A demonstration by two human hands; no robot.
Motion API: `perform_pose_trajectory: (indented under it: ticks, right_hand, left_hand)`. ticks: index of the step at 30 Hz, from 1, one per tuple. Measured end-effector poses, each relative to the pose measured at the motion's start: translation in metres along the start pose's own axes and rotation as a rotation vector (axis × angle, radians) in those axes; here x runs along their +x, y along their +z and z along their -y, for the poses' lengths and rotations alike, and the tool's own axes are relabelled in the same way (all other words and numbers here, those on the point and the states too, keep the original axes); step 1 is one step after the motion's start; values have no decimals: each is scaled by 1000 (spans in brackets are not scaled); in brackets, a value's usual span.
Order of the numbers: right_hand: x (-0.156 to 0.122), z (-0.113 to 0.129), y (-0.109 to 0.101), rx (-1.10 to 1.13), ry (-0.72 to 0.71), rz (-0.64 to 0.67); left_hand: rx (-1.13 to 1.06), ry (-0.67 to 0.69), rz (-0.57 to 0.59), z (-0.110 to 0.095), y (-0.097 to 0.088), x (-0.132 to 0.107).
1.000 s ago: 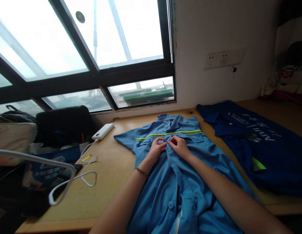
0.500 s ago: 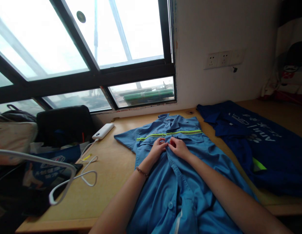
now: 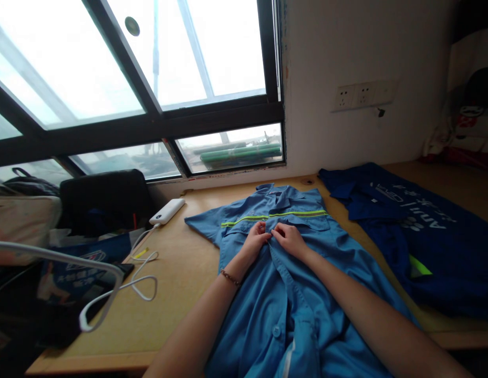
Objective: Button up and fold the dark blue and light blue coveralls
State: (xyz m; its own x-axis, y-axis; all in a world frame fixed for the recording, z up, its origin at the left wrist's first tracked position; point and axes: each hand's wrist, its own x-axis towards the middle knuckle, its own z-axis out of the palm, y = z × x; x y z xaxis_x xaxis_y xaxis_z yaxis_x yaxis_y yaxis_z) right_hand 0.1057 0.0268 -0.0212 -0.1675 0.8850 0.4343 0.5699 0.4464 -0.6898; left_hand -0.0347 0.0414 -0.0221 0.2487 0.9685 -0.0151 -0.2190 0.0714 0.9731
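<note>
A light blue work shirt [image 3: 291,294] with a yellow-green reflective stripe lies flat, front up, on the wooden table [image 3: 180,283], collar toward the window. My left hand [image 3: 256,239] and my right hand [image 3: 289,239] meet at the shirt's front placket just below the stripe. Both hands have curled fingers pinching the placket edges at chest height. A beaded bracelet sits on my left wrist. A button shows lower down the placket.
A dark blue garment [image 3: 421,231] with white lettering lies to the right. A white power bank [image 3: 167,211] with a looping white cable [image 3: 143,273] sits at the left, next to a black bag [image 3: 102,202] and a white hanger [image 3: 58,262]. Wall sockets [image 3: 362,95] are above.
Both hands have stayed at the placket, with only small finger movements bringing them slightly closer together. The view has shifted a little.
</note>
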Motion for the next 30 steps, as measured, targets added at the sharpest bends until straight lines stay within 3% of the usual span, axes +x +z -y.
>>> perform_pose_trajectory:
  ticks: [13,16,21,25,30]
  right_hand:
    - [5,-13,4,-9,62,0]
    - [4,-12,3,-81,91,-8]
    - [-3,1,1,-321,66,18]
    - [-9,19,7,-496,6,57]
    - [-18,27,12,-564,2,66]
  left_hand:
    - [-51,-9,138,1,-4,-1]
    - [26,8,106,3,-4,0]
    - [319,180,-36,8,-7,11]
    - [440,270,-129,8,-14,29]
    - [565,343,-134,3,-22,61]
